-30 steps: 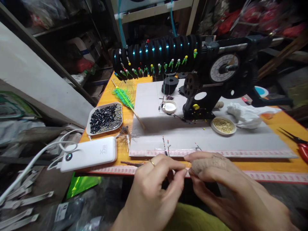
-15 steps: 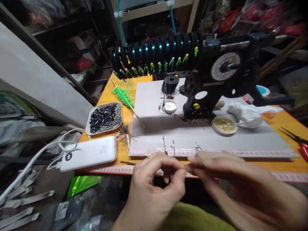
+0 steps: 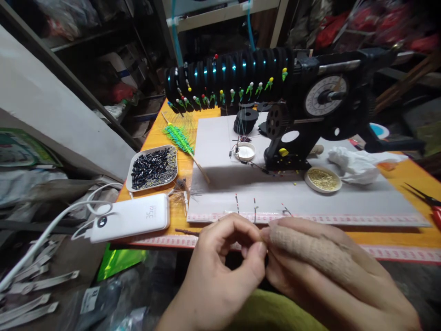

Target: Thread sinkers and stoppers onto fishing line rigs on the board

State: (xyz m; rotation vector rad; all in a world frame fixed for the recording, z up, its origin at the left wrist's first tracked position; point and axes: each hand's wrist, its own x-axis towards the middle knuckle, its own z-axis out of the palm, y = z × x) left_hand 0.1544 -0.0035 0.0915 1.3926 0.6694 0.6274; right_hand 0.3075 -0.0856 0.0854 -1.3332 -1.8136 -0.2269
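My left hand (image 3: 220, 271) and my right hand (image 3: 320, 271) meet just below the front edge of the orange table (image 3: 406, 177). Both pinch at the same spot, finger against thumb, on something too small to make out. A beige fabric sleeve covers my right forefinger. Just beyond the fingertips, thin float stems with red tips (image 3: 255, 208) stand at the near edge of a white board (image 3: 344, 197). A black winding machine (image 3: 303, 110) with a dial and a row of black spools (image 3: 227, 76) stands across the back of the board.
A white power bank (image 3: 132, 217) with a cable lies at the table's left front. Behind it sits a tray of small black parts (image 3: 151, 168). A dish of gold beads (image 3: 323, 179), a white cap, crumpled tissue (image 3: 354, 163) and red scissors (image 3: 436, 209) lie on the right.
My right hand, smeared by motion half a second ago, has settled against my left. The pinch point has dropped slightly toward me. The view has shifted a little.
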